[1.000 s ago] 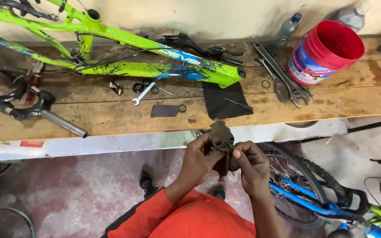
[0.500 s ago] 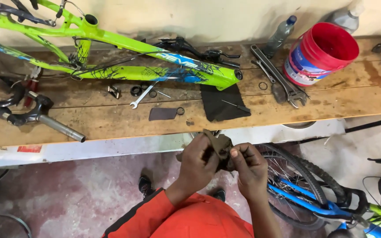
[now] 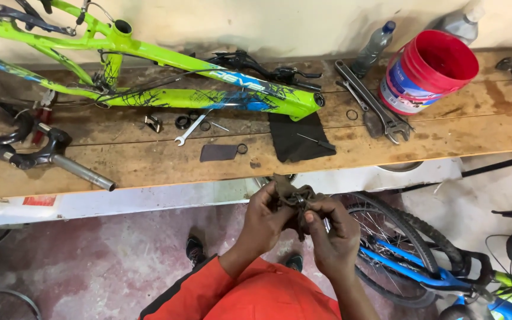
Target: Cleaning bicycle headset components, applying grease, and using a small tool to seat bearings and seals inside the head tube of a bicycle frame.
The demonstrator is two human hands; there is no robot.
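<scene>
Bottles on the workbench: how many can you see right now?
2. A slim clear bottle with a blue cap leans at the back left of the red bucket; a grey bottle sits behind the bucket, partly hidden.

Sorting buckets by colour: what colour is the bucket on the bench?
Red bucket, clearest in the head view.

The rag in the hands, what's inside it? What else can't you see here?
Head view:
- Whatever the dark rag wraps: hidden by the cloth and by the left hand and right hand.
- The green bicycle frame: its left end is cut off by the picture's edge.
- The small rings and bolts beside the spanner: too small to tell apart.
- The blue bicycle: cut off at the bottom right corner.
</scene>
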